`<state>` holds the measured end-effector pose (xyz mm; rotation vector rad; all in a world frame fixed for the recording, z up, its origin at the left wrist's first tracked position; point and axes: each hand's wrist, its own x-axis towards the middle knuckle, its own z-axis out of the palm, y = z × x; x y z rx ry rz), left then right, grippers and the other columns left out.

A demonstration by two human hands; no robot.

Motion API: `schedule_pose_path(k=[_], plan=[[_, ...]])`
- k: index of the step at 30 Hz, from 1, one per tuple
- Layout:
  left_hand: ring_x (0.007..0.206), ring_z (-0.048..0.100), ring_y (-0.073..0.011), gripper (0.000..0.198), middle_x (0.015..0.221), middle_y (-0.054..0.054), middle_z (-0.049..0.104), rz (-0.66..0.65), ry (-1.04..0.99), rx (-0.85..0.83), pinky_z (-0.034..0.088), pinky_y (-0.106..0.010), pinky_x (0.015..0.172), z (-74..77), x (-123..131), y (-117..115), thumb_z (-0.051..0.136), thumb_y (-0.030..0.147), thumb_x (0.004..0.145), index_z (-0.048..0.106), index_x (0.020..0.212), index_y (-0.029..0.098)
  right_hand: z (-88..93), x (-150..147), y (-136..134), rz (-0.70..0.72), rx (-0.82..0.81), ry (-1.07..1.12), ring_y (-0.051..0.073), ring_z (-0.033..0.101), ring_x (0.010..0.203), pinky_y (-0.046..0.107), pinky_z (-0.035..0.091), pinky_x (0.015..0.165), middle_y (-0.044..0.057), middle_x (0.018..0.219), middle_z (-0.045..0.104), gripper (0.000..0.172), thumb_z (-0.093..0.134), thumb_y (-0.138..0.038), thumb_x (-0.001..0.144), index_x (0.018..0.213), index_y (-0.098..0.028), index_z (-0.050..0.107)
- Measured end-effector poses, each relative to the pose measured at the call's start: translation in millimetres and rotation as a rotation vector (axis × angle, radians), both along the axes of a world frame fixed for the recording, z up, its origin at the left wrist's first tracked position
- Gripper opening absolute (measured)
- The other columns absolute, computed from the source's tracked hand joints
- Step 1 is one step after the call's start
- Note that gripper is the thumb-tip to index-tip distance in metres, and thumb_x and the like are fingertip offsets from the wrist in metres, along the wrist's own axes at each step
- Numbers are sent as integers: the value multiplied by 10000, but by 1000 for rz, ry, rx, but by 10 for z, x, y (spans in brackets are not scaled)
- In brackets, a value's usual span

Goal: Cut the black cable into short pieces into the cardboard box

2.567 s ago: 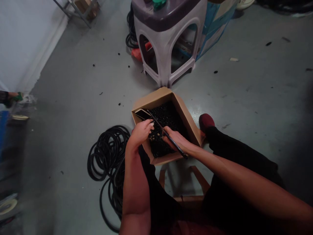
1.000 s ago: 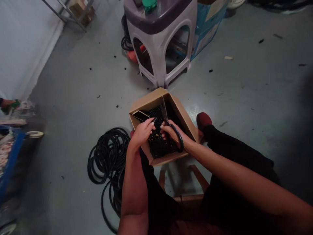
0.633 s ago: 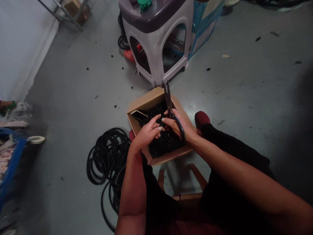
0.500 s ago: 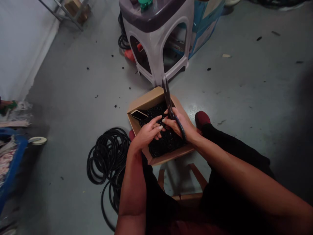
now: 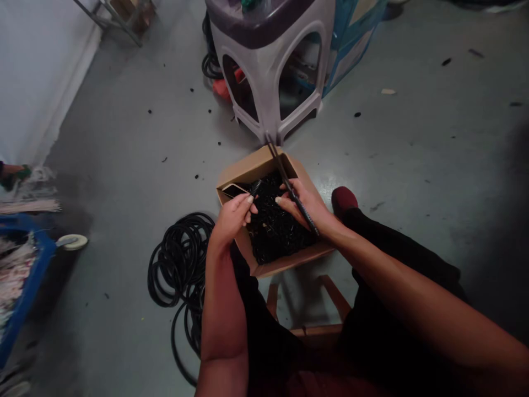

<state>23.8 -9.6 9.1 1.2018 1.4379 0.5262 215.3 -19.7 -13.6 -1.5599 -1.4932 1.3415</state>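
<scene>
My left hand pinches a short black ribbed piece between thumb and fingers, above the left side of a cardboard box. Inside the box lies a heap of small black pieces. A dark flat rectangular thing with a light edge leans in the box's left corner. On the right, my right hand is closed around a pair of dark scissors, whose blades point up and away over the far edge of the box.
A grey plastic stool stands just beyond the box, with a blue carton behind it. Coiled black hose lies on the floor at left. A blue crate sits at far left. Small black bits are scattered across the floor.
My left hand has moved left, away from my right hand, and the ribbed piece now shows in its fingers. The scissors have turned, their tips swinging left.
</scene>
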Motion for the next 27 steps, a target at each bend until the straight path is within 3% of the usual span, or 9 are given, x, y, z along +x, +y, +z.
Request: schedule_pose_path(k=[7,16,22,27], plan=[[461,417,-48,331,604,13,549,52,106,84,341,-175,449,30,-138,38,477,417,882,610,750,144,83,-74,-128,312,-62,-218,198,573,729,278,360,605,65,864,624,329,488,-422,832,1063,-189,512],[496,442,-47,342,724,-13,601,159,114,126,350,-171,449,48,-163,42,475,374,886,631,1077,137,39,-44,-102,313,-77,-259,208,562,704,277,318,578,61,818,611,359,466,-486,847,1060,-200,509],[502,447,-54,407,733,-13,613,129,118,136,369,-179,459,35,-177,27,488,399,877,607,1172,145,82,-52,-125,332,-92,-214,182,526,621,269,289,551,27,716,567,324,489,-474,836,1017,-206,513],[513,451,-54,403,745,-13,611,86,112,157,372,-178,464,47,-172,20,482,392,885,606,1180,147,89,-50,-128,347,-95,-213,196,549,661,271,292,560,43,752,583,333,495,-473,841,1031,-199,506]])
